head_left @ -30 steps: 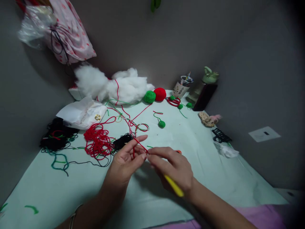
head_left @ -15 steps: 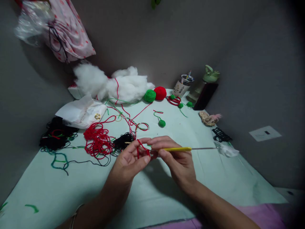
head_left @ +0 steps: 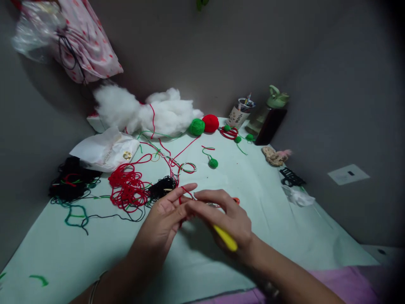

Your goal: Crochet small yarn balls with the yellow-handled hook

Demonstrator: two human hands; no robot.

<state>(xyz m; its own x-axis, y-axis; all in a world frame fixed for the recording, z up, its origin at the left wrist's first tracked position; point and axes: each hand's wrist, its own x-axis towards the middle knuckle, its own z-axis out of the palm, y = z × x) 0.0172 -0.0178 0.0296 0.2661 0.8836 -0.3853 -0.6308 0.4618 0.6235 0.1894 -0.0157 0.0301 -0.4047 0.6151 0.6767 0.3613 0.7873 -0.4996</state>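
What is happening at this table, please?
A person handles red yarn above a pale table. The yarn crosses the fingers of the left hand, while the right hand holds a yellow-handled tool whose tip is hidden. The two hands are close together. A loose red tangle lies to their left, and a green ball and a red ball sit farther back.

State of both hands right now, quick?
Left hand: partly closed, holding red yarn, index finger extended.
Right hand: closed, holding the yellow-handled tool.
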